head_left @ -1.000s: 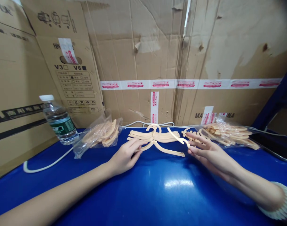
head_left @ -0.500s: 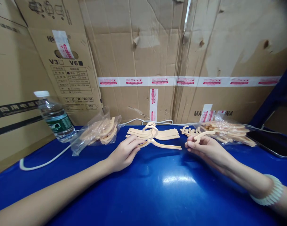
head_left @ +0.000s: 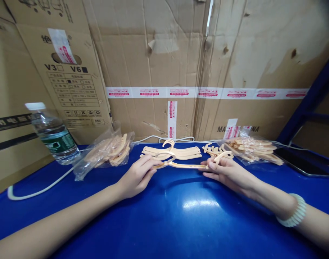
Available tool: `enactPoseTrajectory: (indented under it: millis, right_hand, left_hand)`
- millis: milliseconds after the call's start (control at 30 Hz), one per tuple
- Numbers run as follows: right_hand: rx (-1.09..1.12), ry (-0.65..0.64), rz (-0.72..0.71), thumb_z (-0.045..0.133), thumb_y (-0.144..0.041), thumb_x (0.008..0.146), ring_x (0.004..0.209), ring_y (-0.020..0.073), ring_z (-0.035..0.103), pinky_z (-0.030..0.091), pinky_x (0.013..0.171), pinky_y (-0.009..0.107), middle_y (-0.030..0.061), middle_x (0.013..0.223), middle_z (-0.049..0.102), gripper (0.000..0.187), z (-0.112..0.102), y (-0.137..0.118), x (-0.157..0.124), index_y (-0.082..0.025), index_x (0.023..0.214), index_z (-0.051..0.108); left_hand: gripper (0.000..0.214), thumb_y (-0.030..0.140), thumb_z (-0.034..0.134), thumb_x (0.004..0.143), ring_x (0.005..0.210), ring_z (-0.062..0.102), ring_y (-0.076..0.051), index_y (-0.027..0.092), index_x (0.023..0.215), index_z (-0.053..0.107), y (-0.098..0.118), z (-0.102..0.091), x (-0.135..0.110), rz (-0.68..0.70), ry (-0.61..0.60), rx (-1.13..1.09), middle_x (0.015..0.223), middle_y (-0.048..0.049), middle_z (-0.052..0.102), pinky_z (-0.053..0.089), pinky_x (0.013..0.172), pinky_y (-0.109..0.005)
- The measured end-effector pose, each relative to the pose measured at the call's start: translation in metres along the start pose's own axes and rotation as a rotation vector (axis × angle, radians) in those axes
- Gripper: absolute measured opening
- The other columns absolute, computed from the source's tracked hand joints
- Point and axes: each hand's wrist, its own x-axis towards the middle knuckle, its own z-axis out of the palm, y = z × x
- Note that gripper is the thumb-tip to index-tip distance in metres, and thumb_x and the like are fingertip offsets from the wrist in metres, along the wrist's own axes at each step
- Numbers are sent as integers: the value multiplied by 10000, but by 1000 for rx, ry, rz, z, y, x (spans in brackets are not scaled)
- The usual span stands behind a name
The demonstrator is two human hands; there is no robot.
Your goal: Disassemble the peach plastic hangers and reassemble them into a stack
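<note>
My left hand (head_left: pixel 136 178) is closed on the left arm of a peach-coloured plastic clothes hanger (head_left: pixel 184 166), whose hook leans up above the blue table. Between the thumb and fingers of my right hand (head_left: pixel 230 173) is a small curved peach piece (head_left: pixel 222 155), held at the hanger's right end. Whether that piece is joined to the hanger cannot be made out. Behind lies a stack of similar hangers (head_left: pixel 190 151), hooks pointing away from me. Several loose curved pieces (head_left: pixel 216 149) lie just beyond my right hand.
Clear plastic bags of peach parts lie at left (head_left: pixel 107 151) and right (head_left: pixel 252 146). A water bottle (head_left: pixel 55 135) stands far left; a dark phone (head_left: pixel 301 163) lies right. A white cable (head_left: pixel 40 197) crosses the blue table (head_left: pixel 159 223). Cardboard (head_left: pixel 143 118) walls the back.
My right hand has moved left with the curved piece, up to the hanger's right end. My left hand keeps hold of the hanger. The view has shifted slightly to the right.
</note>
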Motion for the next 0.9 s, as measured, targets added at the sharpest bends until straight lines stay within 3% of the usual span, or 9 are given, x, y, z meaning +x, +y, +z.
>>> enactPoseTrajectory:
  millis: [167,500,733,900]
  right_hand:
    - [17,-26,65,876,-376,658,952,198,685,551,902,296,94,996,704,334,-1,0,1,-140,823,707]
    - [28,-1,65,933,-308,552,721,114,678,579,757,211,38,796,706,355,1,-2,0,-140,634,631]
    - [-83,165,-162,931,-426,503,653,138,658,570,648,251,38,738,688,437,8,-4,-3,-149,688,648]
    - [-140,190,-228,918,-473,502,587,145,634,540,621,280,32,652,676,468,9,-5,-4,-159,677,618]
  left_hand:
    - [275,52,454,936,1022,570,-207,172,1162,554,0,0,-2,25,16,-3,1064,-87,610,472,899,-353]
    - [285,60,453,939,879,546,-190,172,1171,575,1,0,0,65,4,5,933,-66,580,478,790,-336]
    - [274,91,418,956,842,535,-185,177,1162,578,3,-1,0,39,-28,16,920,-67,576,476,758,-328]
    - [280,105,419,959,840,549,-193,169,1183,574,2,-1,0,21,-41,32,922,-74,577,488,755,-335]
